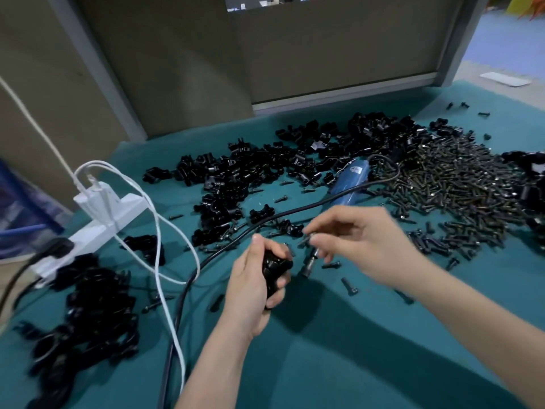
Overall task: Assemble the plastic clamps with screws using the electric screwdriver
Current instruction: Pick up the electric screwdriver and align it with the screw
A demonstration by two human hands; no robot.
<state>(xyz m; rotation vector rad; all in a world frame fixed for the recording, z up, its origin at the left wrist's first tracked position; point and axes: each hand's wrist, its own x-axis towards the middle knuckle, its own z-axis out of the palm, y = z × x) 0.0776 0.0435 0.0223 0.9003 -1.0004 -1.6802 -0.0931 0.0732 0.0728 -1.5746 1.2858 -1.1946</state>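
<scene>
A left hand [250, 284] grips a black clamp [275, 271] over the teal table [339, 349] while the right hand [362, 240] fingers [324, 224] pinch a screw [307, 237], with the blue screwdriver [351, 181] lying just behind, its label unreadable.

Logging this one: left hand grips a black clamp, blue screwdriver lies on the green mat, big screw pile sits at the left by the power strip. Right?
One slip: the head view shows the screw pile at the right of the green mat, beyond the blue screwdriver; black clamps lie by the power strip. The left hand does grip a black clamp.
</scene>
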